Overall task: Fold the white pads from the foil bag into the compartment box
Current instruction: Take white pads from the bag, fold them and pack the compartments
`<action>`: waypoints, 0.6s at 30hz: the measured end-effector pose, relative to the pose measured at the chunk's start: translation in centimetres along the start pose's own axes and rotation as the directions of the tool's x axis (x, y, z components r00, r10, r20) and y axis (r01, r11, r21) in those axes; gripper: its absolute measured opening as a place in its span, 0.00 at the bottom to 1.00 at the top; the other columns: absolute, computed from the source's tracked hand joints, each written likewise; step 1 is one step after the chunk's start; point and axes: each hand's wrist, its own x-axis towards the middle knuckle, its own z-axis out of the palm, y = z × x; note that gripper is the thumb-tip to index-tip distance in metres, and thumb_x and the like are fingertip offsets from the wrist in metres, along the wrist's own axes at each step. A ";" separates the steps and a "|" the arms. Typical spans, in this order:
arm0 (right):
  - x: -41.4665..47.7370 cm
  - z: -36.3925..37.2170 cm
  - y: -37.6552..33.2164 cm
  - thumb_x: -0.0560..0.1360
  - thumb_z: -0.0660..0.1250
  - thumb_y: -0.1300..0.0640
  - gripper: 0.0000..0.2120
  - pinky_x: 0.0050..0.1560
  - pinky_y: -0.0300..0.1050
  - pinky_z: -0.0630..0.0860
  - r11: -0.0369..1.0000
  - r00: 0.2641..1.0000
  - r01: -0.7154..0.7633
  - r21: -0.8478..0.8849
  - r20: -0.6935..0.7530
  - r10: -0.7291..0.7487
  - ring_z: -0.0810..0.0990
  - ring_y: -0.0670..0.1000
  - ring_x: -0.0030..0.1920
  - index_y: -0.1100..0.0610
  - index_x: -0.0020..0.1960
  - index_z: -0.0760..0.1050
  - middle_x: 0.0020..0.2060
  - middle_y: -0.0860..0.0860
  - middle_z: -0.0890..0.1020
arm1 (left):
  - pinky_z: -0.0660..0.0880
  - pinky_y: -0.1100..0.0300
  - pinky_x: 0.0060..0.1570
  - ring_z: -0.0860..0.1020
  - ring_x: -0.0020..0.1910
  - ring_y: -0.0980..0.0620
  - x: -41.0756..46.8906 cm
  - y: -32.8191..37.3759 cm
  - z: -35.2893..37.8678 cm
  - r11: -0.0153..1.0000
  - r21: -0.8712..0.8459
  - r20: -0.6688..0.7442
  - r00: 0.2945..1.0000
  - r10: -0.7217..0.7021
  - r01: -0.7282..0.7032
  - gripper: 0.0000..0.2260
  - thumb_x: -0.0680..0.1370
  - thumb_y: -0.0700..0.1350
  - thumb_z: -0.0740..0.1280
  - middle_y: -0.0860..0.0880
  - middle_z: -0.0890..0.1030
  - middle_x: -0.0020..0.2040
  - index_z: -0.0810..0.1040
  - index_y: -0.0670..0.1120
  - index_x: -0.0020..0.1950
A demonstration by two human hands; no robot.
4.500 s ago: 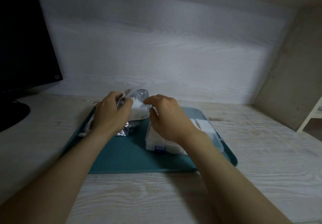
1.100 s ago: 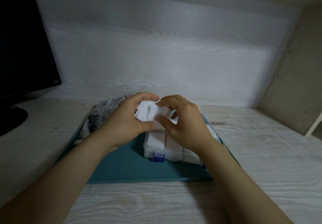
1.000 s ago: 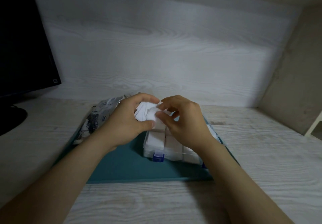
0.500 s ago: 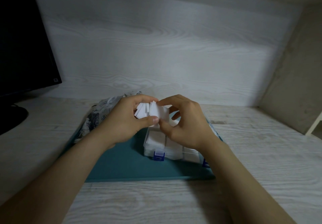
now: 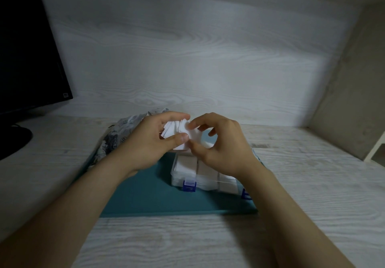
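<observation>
1. The left hand (image 5: 154,142) is raised over the far end of the compartment box (image 5: 187,169). Its grip is closed round a fanned stack of white pads (image 5: 175,129), with the fingers curled over the top and the thumb pressing on the near side.
2. The right hand (image 5: 220,148) comes in from the right. Its grip pinches a single pad (image 5: 196,136) at the right end of that stack between thumb and forefinger, and the other fingers are loosely curled behind.
3. The two thumbs lie close together just above the box; whether they touch cannot be told.
4. The compartment box is clear plastic and sits on the right half of a teal tray (image 5: 150,192). White pads lie in its near compartments, and the right wrist hides its right part.
5. A blue latch (image 5: 189,185) sits on the near wall of the box, and a second latch (image 5: 245,194) shows at the near right corner.
6. The foil bag (image 5: 118,134), crumpled and printed, lies on the far left part of the tray, partly hidden behind the left hand.
7. The tray rests on a pale wood-grain surface (image 5: 312,184).
8. A dark monitor (image 5: 27,48) stands at the far left, with its base on the surface.
</observation>
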 end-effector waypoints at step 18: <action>0.6 -0.8 0.5 0.75 0.67 0.69 0.14 0.43 0.49 0.84 0.845 0.941 -0.301 0.442 -0.005 0.338 0.86 0.51 0.41 0.54 0.50 0.85 0.42 0.51 0.87 | 0.72 0.43 0.74 0.80 0.66 0.55 -0.2 0.0 -0.1 0.999 0.034 -0.058 0.997 -0.041 0.043 0.17 0.80 0.41 0.75 0.59 0.85 0.61 0.84 0.62 0.62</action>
